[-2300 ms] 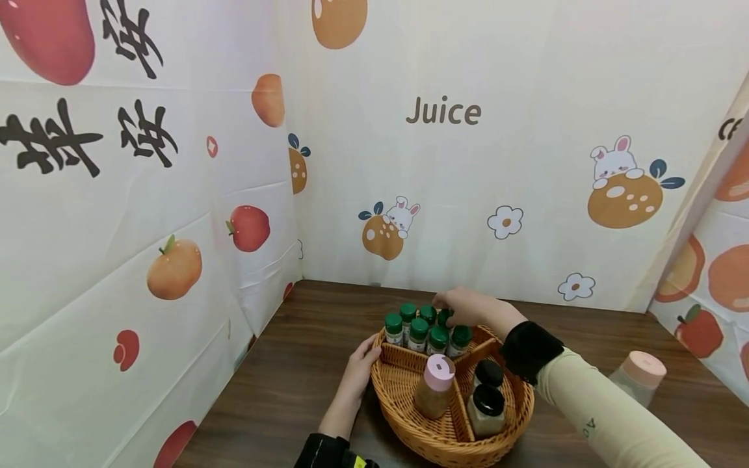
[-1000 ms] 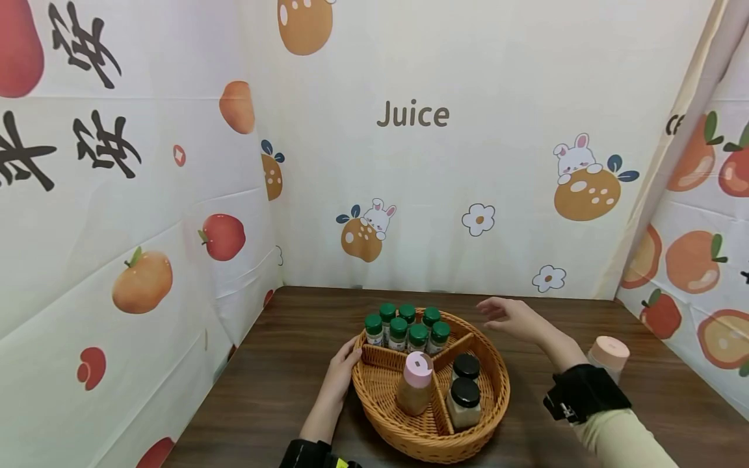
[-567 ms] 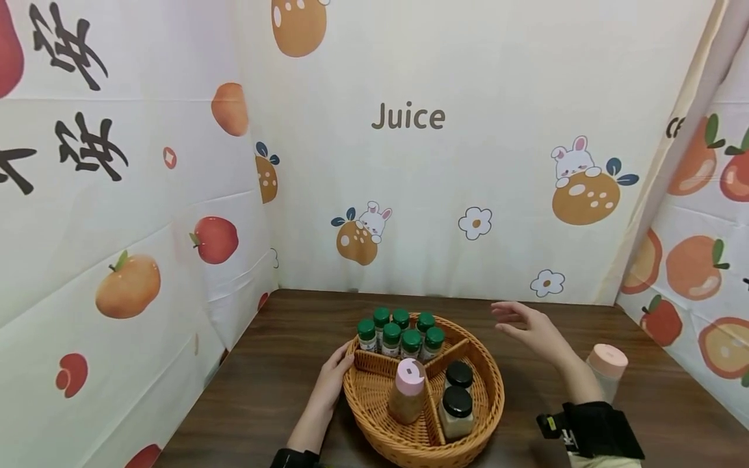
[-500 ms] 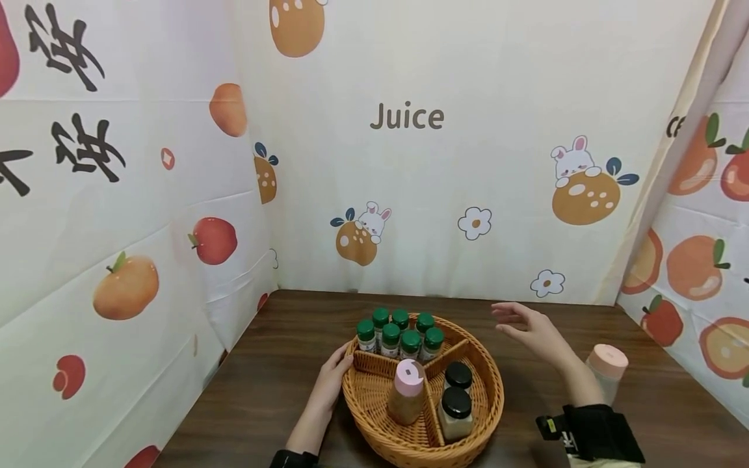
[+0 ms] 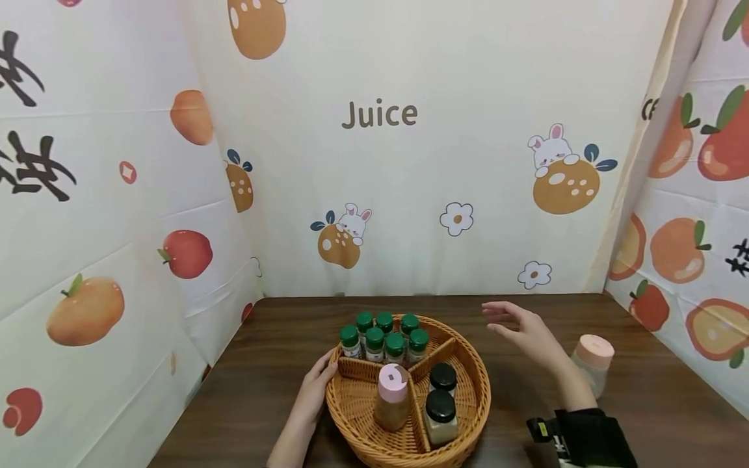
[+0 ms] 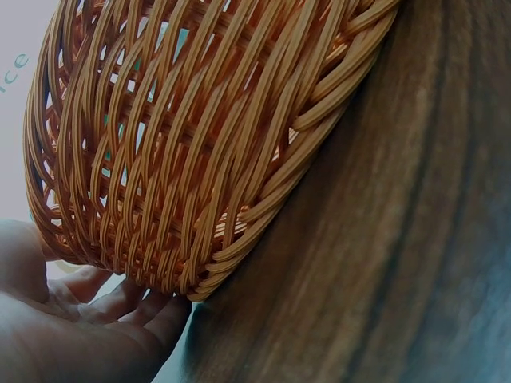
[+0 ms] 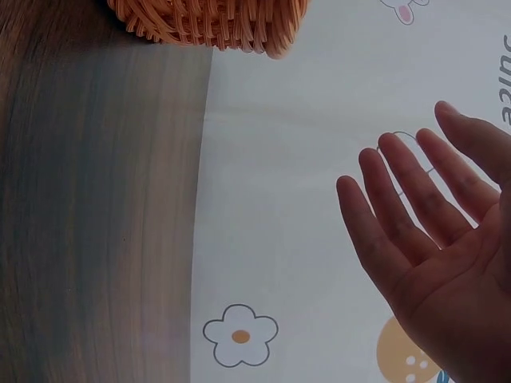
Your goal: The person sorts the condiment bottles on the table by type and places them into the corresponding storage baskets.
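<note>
A round wicker basket (image 5: 481, 390) with dividers stands on the table. My left hand (image 5: 310, 393) grips its left rim; in the left wrist view the fingers lie against the woven wall. Several small jars with green caps (image 5: 374, 339) fill the back compartment. A pink-capped shaker bottle (image 5: 392, 400) with brown contents stands in the front left compartment. Two black-capped jars (image 5: 441, 416) stand in the right one. My right hand (image 5: 529, 335) hovers right of the basket, holding nothing; in the right wrist view its fingers (image 7: 423, 191) are spread and loosely extended.
A clear container with a peach lid (image 5: 595, 354) stands on the brown wooden table (image 5: 515, 383), right of my right forearm. Fruit-printed white sheets (image 5: 398, 247) hang behind the table and along both sides.
My right hand has left the green-capped jars and moved right, out of the basket, with nothing in it. My left hand stays on the rim. The head view has turned slightly right.
</note>
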`<state>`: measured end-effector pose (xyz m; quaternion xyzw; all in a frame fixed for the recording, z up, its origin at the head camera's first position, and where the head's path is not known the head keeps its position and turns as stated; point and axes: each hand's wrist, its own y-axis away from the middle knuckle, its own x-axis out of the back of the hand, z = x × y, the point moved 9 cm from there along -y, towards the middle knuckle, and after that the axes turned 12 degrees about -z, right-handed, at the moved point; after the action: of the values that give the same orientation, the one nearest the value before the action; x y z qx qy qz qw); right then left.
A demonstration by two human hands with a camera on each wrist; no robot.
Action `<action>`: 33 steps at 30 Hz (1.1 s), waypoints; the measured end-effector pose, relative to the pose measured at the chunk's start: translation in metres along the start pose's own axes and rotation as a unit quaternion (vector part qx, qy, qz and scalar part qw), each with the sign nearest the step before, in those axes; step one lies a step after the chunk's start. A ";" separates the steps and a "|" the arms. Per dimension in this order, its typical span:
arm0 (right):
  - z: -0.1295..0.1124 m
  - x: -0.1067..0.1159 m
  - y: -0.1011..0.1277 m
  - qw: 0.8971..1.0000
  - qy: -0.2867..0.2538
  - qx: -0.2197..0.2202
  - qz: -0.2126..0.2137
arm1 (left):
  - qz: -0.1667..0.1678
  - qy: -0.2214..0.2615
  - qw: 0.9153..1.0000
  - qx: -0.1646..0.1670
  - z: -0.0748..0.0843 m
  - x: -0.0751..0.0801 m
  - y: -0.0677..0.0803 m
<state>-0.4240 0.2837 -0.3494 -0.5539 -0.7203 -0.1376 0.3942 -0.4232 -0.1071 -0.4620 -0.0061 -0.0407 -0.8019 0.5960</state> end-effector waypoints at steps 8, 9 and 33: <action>0.005 -0.004 0.001 1.000 -0.013 -0.012 -0.008 | -0.007 0.005 1.000 0.008 -0.002 0.002 0.001; 0.004 -0.004 0.001 1.000 -0.016 -0.013 -0.007 | -0.007 0.004 1.000 0.007 -0.001 0.002 0.001; -0.001 0.073 0.045 0.994 -0.010 -0.015 0.106 | -0.011 0.016 1.000 0.016 -0.004 0.003 -0.004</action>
<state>-0.3878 0.3490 -0.3072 -0.6340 -0.6594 -0.1002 0.3914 -0.4278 -0.1093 -0.4659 0.0164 -0.0443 -0.8075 0.5879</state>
